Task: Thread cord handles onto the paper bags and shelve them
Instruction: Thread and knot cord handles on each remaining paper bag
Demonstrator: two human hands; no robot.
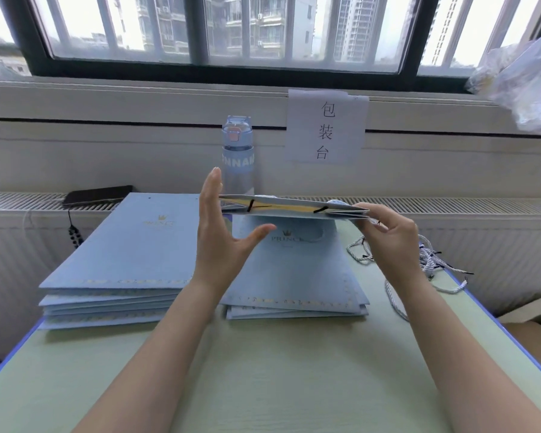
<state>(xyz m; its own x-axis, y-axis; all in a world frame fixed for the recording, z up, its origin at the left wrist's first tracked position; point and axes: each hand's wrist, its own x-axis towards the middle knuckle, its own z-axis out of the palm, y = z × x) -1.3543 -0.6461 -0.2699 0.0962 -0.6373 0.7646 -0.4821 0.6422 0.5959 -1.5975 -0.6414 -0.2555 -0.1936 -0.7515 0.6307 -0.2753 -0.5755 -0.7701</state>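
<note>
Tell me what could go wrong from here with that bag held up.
1. Only the right hand pinches the held paper bag; the left hand is open at its other end, so it may sag or drop.
2. The loose cords lie by the right edge of the table; a forearm could sweep them off.

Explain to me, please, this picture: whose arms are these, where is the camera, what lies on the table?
No machine here: one camera, worn on a person's head, looks down at their two bare hands. The right hand pinches one end of a folded blue paper bag above the table; the open left hand is at its other end. On the table lie a left stack and a right stack of flat bags and, at the right, loose white cords. Behind are a water bottle and a phone.
</note>
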